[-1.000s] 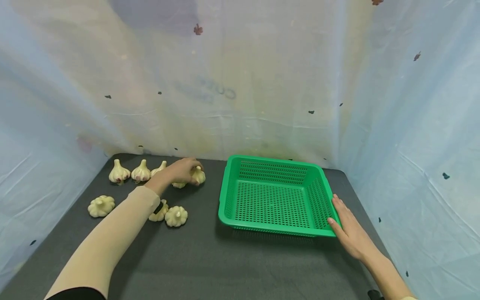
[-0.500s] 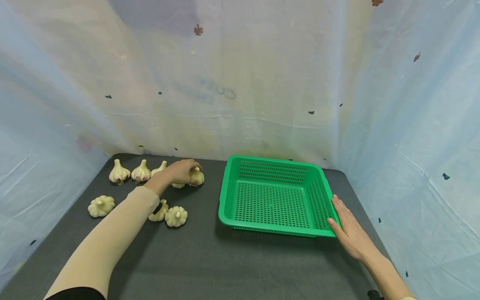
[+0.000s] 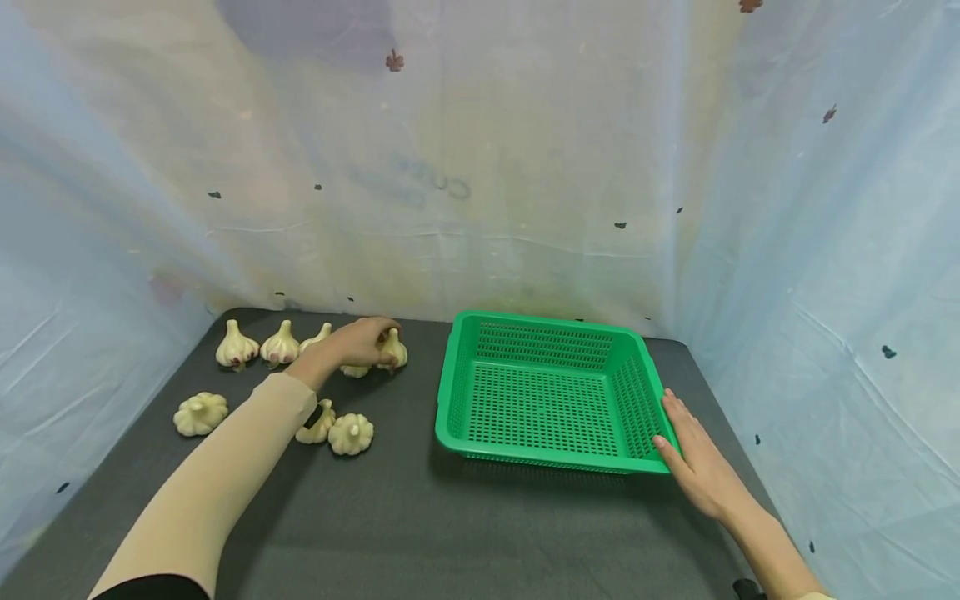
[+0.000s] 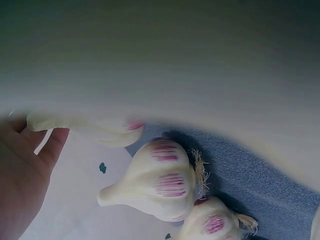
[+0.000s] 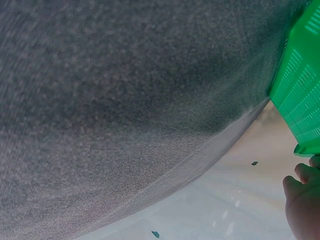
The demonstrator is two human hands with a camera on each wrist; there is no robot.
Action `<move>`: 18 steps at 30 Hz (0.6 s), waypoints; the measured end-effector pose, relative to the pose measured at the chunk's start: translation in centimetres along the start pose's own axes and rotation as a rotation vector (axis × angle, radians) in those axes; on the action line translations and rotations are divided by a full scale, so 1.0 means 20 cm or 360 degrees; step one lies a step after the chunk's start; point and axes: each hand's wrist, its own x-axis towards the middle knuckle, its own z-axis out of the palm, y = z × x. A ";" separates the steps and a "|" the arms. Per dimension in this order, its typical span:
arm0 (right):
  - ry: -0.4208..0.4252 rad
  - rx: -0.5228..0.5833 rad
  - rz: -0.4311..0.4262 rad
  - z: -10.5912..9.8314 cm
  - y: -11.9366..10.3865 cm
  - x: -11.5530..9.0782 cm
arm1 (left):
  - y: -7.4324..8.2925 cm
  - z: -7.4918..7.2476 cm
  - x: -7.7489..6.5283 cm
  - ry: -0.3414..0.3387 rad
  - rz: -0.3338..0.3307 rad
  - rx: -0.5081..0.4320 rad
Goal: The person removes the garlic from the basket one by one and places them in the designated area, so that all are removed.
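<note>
My left hand point(image 3: 360, 342) reaches over the back left of the dark table, its fingers curled round a garlic bulb point(image 3: 396, 351) at the right end of the back row. That bulb stands with its neck upward. Partly hidden under the hand is another garlic bulb point(image 3: 356, 371). In the left wrist view, purple-streaked garlic bulbs point(image 4: 159, 182) with dry roots lie beside the hand point(image 4: 25, 175). My right hand point(image 3: 703, 467) rests with straight fingers along the right rim of a green plastic basket point(image 3: 547, 462), which holds nothing. The right wrist view shows fingertips point(image 5: 305, 172) at the basket's rim point(image 5: 307, 149).
More garlic bulbs stand at the back left, among them one in the corner point(image 3: 237, 343). Nearer are a lone bulb point(image 3: 200, 414) and a pair, one of it point(image 3: 351, 434) beside my left wrist. Pale plastic sheeting point(image 3: 525, 167) hangs behind and at both sides of the table.
The garlic bulb in my left hand has shifted slightly left and its neck now points more upright. My right hand and the basket have stayed in place.
</note>
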 end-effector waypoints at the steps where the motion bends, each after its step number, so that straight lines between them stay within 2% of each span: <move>1: 0.0003 -0.0001 -0.0007 0.00 0.00 0.00 | 0.00 0.00 0.00 0.0000 -0.0001 0.0005; 18: 0.0034 -0.0022 -0.0056 0.01 0.01 0.00 | 0.00 -0.01 0.03 -0.0010 -0.0029 0.0003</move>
